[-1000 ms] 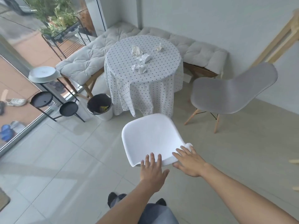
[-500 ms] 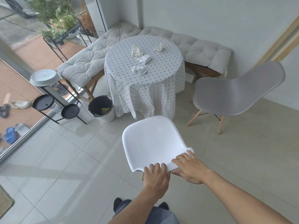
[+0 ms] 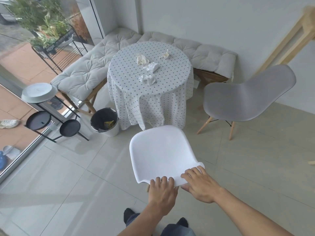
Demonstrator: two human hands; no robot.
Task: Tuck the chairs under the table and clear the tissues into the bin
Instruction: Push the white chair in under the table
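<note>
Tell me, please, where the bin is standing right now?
In the head view, the bin stands on the floor left of centre, beside the draped round table, between it and the black stand, ahead-left of the white chair.

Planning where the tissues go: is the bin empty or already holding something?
Not empty: the bin is open-topped, with a yellow scrap lying inside its black liner.

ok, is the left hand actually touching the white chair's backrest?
Touching. The head view shows the left hand with fingers curled over the top edge of the white chair backrest, no gap visible.
</note>
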